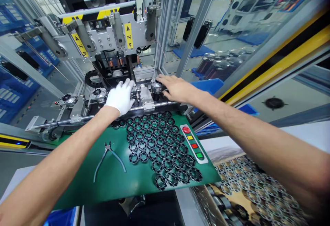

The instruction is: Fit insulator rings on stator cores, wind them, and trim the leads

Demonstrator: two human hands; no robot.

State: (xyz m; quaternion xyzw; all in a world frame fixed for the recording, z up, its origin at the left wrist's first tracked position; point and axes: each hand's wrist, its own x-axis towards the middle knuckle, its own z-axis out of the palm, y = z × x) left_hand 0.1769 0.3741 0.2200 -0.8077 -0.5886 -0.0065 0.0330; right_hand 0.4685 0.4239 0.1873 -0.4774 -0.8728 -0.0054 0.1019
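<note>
My left hand [120, 96], in a white glove, reaches into the winding machine and rests its curled fingers over a round black stator seated in a fixture [134, 89]. My bare right hand [175, 88] lies palm down with its fingers on the neighbouring fixture holding another stator [155, 86]. Whether either hand actually grips its part is hidden by the fingers. Two more fixtures with stators [97, 93] stand to the left along the same rail. Several black stator rings [160, 147] lie in rows on the green mat [113, 181] below my arms.
Blue-handled cutters [109, 157] lie on the mat's left part. A strip with red, yellow and green buttons [193, 143] runs along its right edge. The machine head with yellow warning labels [103, 33] hangs above the fixtures. A tray of wound stators [247, 188] sits at lower right.
</note>
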